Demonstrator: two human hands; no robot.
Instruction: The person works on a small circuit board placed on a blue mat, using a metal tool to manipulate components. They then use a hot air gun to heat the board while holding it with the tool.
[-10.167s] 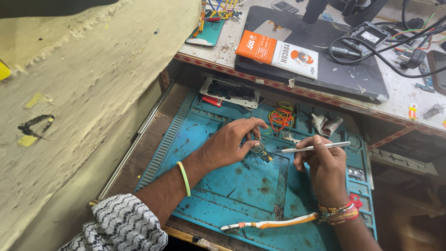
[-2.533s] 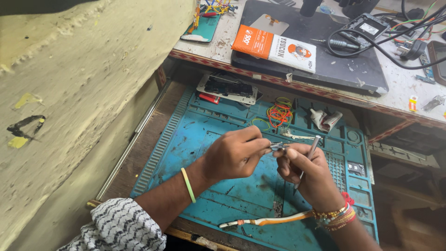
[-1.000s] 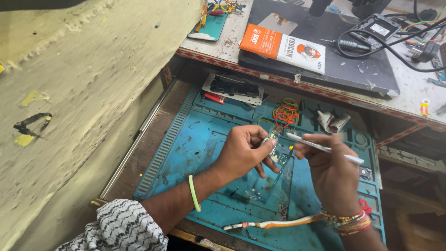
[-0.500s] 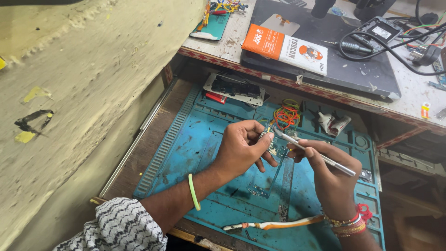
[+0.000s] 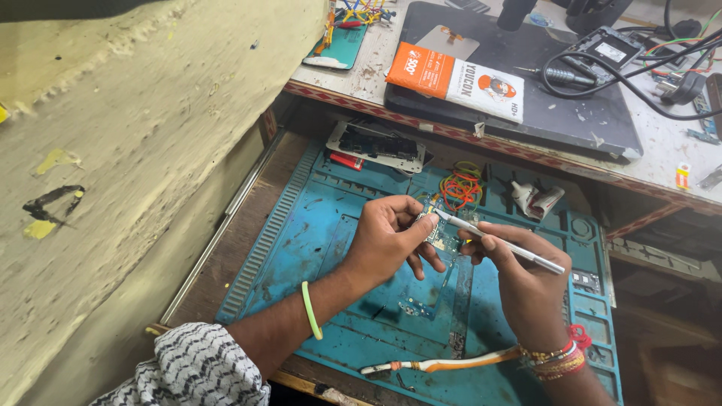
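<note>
Over the blue work mat (image 5: 316,248), the left hand (image 5: 387,240) pinches a small circuit board (image 5: 435,229) between thumb and fingers, its grip closed on the board's edge. The right hand (image 5: 526,282) has its grip shut around a slim metal tool (image 5: 500,242), the tip touching the board at ten o'clock of that hand. A bunch of coloured rubber bands (image 5: 460,188) lies just beyond, at twelve o'clock. A white-and-orange brush (image 5: 436,365) rests on the mat at six o'clock.

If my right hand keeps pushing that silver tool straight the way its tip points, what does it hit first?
The small circuit board pinched in the left hand; the silver tool in the right hand already seems to touch it, though depth is unclear.
</note>
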